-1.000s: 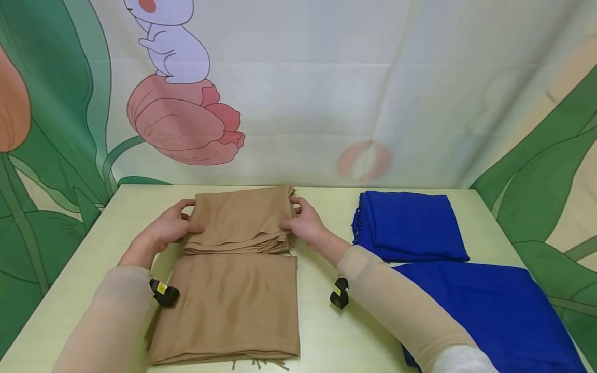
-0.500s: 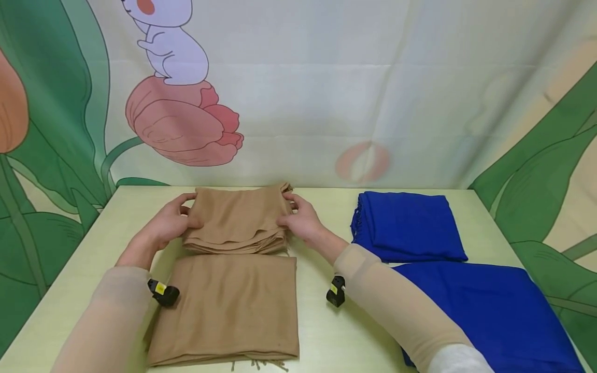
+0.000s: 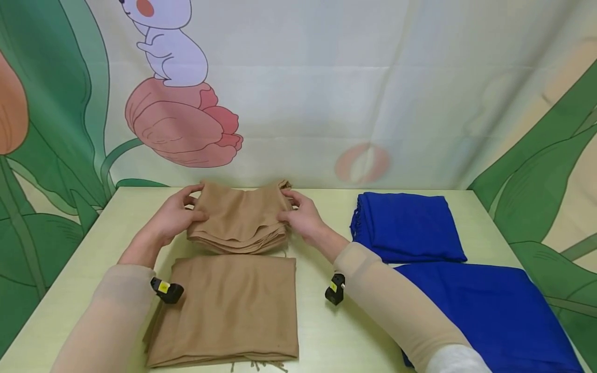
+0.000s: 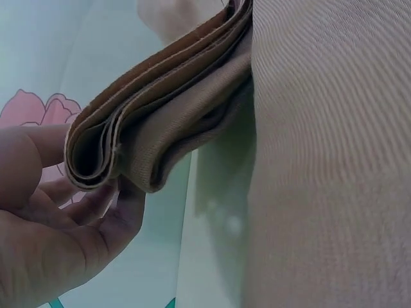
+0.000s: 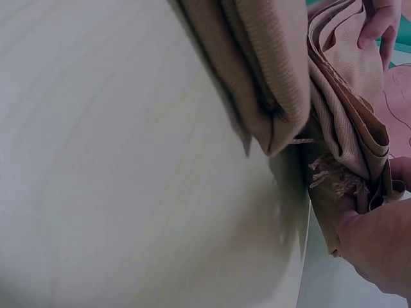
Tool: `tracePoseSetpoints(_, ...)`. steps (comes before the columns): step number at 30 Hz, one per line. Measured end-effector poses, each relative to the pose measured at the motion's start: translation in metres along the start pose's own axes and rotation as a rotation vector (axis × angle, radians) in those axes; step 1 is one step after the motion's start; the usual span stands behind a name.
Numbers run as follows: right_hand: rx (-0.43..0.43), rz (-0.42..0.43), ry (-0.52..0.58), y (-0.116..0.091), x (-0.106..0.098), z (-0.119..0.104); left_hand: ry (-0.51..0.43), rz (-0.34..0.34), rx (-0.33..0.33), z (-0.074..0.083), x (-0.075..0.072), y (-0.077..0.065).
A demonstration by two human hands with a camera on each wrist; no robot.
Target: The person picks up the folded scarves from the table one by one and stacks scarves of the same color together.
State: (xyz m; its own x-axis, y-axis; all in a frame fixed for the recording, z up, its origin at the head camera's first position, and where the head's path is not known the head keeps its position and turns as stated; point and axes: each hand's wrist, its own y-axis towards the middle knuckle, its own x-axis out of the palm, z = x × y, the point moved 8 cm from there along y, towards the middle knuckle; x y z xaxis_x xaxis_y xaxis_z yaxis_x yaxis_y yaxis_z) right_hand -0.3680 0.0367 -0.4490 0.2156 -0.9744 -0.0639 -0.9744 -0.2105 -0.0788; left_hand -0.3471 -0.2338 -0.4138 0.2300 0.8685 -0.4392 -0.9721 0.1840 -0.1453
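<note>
Both hands hold a folded tan scarf (image 3: pixel 240 212) by its two ends, at the back left of the table. My left hand (image 3: pixel 174 215) grips the left end; in the left wrist view the thumb and fingers of that hand (image 4: pixel 70 218) pinch the stacked folds from both sides. On the right end, my right hand (image 3: pixel 305 215) pinches the layers, and the right wrist view shows fringe (image 5: pixel 337 176) beside its fingers. The scarf sags in the middle and looks lifted off the table. A second folded tan scarf (image 3: pixel 233 305) lies flat just in front of it.
To the right lie a smaller folded blue scarf (image 3: pixel 410 223) and, nearer, a larger folded blue one (image 3: pixel 485 305) partly behind my right sleeve. The pale table (image 3: pixel 322 264) ends at a printed curtain (image 3: pixel 289 103) at the back.
The held tan scarf has risen slightly and its middle has begun to sag. Its ends have come closer together, the left hand shifting a little rightward. The other scarves stay put.
</note>
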Motion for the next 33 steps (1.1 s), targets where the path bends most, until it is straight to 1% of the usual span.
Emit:
tracePoseSetpoints(4, -0.005, -0.003, 0.027, -0.002, -0.004, -0.005, -0.01, 0.005, 0.02, 0.005, 0.001, 0.0)
tracePoseSetpoints(7, -0.01, 0.0, 0.056, -0.003, -0.007, -0.006, -0.038, 0.009, 0.033, 0.007, 0.0, -0.001)
tracePoseSetpoints(11, -0.01, -0.007, 0.086, -0.002, -0.011, -0.005, -0.116, 0.006, 0.039, 0.006, 0.0, -0.002)
tracePoseSetpoints(14, -0.002, -0.019, 0.104, -0.003, -0.012, -0.004, -0.169, 0.017, 0.035, 0.004, -0.001, -0.003)
tracePoseSetpoints(17, 0.004, -0.024, 0.119, -0.005, -0.013, -0.004, -0.199, 0.021, 0.031, 0.002, -0.002, -0.004)
tracePoseSetpoints(25, 0.017, -0.029, 0.133, -0.014, -0.014, -0.004, -0.233, 0.007, 0.034, 0.005, -0.001, -0.012)
tracePoseSetpoints(29, 0.013, -0.042, 0.134, -0.022, -0.013, -0.007, -0.242, 0.003, 0.038, 0.01, 0.0, -0.02)
tracePoseSetpoints(33, 0.0, -0.038, 0.146, -0.03, -0.015, -0.01, -0.239, 0.006, 0.057, 0.016, 0.001, -0.027)
